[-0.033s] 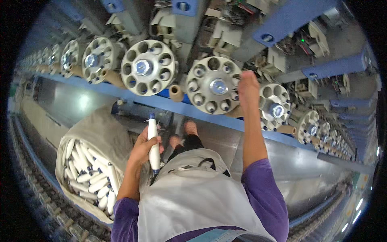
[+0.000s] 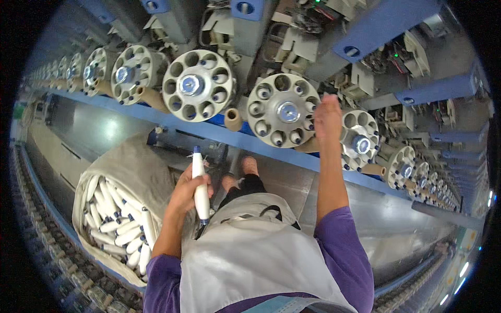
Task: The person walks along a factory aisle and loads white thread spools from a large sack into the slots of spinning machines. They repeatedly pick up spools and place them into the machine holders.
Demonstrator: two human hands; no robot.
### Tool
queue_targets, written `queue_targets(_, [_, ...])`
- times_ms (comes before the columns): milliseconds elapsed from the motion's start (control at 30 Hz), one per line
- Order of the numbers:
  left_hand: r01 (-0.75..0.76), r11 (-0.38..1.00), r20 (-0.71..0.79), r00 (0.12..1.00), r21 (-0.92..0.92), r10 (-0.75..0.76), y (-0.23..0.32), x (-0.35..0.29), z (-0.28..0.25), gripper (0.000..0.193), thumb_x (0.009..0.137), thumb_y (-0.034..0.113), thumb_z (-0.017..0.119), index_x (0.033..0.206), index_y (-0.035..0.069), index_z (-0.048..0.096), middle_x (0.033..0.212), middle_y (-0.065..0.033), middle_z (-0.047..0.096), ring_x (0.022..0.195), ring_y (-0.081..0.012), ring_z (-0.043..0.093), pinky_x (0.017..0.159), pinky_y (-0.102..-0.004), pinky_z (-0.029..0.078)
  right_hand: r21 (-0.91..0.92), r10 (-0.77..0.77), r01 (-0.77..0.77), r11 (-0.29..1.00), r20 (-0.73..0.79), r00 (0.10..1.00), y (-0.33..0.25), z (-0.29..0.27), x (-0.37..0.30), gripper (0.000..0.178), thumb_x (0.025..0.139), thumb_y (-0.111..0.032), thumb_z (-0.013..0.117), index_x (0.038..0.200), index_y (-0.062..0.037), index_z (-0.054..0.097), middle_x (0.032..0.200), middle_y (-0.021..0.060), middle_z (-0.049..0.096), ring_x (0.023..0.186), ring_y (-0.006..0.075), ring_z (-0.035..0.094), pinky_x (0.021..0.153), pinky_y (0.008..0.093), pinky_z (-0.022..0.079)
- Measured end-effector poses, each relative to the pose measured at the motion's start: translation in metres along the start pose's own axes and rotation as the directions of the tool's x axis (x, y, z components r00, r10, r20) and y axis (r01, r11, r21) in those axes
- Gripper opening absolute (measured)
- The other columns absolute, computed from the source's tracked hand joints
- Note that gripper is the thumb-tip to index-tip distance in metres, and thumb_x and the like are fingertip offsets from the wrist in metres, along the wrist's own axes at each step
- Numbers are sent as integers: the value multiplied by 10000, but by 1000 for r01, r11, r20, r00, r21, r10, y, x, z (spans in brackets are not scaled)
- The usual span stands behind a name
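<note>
My left hand (image 2: 186, 189) is closed round a full yarn bobbin (image 2: 200, 180), white thread wound on a dark blue tube, held nearly upright with loose thread ends near its top. My right hand (image 2: 327, 119) is raised at the right rim of a round, pale bobbin magazine (image 2: 289, 139). Blur and the angle hide its fingertips, so I cannot tell whether they hold anything. Several pockets of this magazine contain bobbins with dark blue tips; the top pocket looks dark. Left of it, another magazine (image 2: 175, 101) has bobbins in its right-hand pockets and several dark pockets on the left.
An open beige cloth sack (image 2: 128, 156) of full white bobbins stands at my left. A long row of magazines runs along the machine's blue rail (image 2: 266, 147). A brown paper cone (image 2: 233, 120) sits between two magazines. Grey-blue machine arms (image 2: 383, 31) jut out above.
The view has shifted slightly, so the magazines appear a little farther right. My right hand is slightly lower beside the same magazine. My left hand still holds the bobbin.
</note>
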State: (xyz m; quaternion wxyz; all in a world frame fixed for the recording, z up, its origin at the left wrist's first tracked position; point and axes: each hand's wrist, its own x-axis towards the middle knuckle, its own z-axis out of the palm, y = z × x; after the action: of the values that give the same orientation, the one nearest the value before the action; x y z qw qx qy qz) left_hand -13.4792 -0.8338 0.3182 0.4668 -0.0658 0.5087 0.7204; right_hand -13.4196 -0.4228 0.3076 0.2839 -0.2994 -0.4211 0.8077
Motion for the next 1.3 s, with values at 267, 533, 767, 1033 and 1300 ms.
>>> queue_targets(267, [-29,905,-236,968,-423,-79,-6,-34,-33,293,875,90,551,1155,38,482,832,-120,567,672,-254,595,572,-382,529,-874,-494,374,-310,484,722,52,-11,-10,63,772,-207,716,792,-148,702,933,49,644,914,289,606,856,400,440])
queue_targets(533, [39,985,-303,949,-171,-90,-37,-35,7,320,953,240,561,1189,49,460,903,-114,578,681,-252,631,604,-409,570,-863,-527,482,149,343,777,12,-34,-42,289,800,-220,725,1064,-112,684,1049,151,635,904,340,625,801,437,495])
queue_targets(767, [-4,997,-209,978,72,19,-37,1,68,266,874,188,670,1016,25,516,787,-77,574,635,-201,608,572,-357,545,-977,-576,-202,-73,-124,808,-66,-193,-57,93,763,-161,704,759,-68,695,888,163,653,824,361,643,734,447,510])
queue_targets(1033, [-63,929,362,929,364,-78,-91,124,287,603,800,181,755,1325,71,480,785,-34,577,593,-137,574,530,-282,484,-894,-674,234,383,-97,733,-140,-227,-35,34,803,-59,706,814,-51,675,835,40,671,690,116,593,631,268,473])
queue_targets(1300, [-25,748,597,621,663,-508,-138,179,447,512,821,245,763,1237,32,554,787,-48,635,597,-130,606,521,-295,515,-69,-347,349,935,40,937,-203,-235,-76,55,934,-77,594,923,-71,540,819,-7,521,675,86,448,609,224,366])
